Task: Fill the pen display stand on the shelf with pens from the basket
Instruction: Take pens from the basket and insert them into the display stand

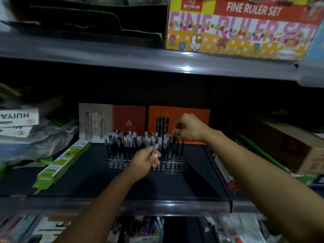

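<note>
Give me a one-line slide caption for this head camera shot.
Both hands load pens into the clear display stand: left hand and right hand each hold one.

The clear plastic stand [175, 165] is shining, the dark shelf [98, 179] is looking matt, and the cardboard box [236, 32] is looking glossy.

You have two hands in view: your left hand [146, 159] and your right hand [188, 128], each pinching one pen. One clear pen display stand [149, 164] holds too many blurred pens to count. Three display boxes [128, 120] stand behind it.
</note>
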A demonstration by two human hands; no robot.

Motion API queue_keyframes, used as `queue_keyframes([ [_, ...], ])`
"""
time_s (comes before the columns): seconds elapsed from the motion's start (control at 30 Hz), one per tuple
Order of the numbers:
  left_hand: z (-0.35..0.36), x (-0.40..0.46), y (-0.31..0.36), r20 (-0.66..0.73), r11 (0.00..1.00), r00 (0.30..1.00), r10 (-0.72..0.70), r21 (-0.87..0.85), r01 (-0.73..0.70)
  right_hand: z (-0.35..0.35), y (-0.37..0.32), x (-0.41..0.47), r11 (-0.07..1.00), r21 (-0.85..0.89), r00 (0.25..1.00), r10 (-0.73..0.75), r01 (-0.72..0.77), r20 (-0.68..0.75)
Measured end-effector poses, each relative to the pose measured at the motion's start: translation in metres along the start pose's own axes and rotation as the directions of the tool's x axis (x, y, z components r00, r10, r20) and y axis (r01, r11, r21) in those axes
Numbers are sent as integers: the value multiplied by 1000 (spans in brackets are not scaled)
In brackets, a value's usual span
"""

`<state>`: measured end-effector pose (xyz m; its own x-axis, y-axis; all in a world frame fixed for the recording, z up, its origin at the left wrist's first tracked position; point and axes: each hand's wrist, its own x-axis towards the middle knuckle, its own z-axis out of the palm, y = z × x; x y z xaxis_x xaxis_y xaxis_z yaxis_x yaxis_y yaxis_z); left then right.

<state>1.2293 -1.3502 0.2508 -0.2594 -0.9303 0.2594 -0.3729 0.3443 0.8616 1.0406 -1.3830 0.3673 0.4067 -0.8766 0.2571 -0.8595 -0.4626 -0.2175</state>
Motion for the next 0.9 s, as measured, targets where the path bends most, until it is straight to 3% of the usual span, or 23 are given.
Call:
queue_keyframes([
  [0.37, -1, 6, 7, 13, 1000, 1000, 23, -21, -23, 4, 5, 0, 999, 36, 998, -14, 12, 60],
  [0.9, -2, 1, -6, 18, 999, 1000, -14, -35, 14, 45, 2, 12, 997, -73, 986, -13, 25, 167],
])
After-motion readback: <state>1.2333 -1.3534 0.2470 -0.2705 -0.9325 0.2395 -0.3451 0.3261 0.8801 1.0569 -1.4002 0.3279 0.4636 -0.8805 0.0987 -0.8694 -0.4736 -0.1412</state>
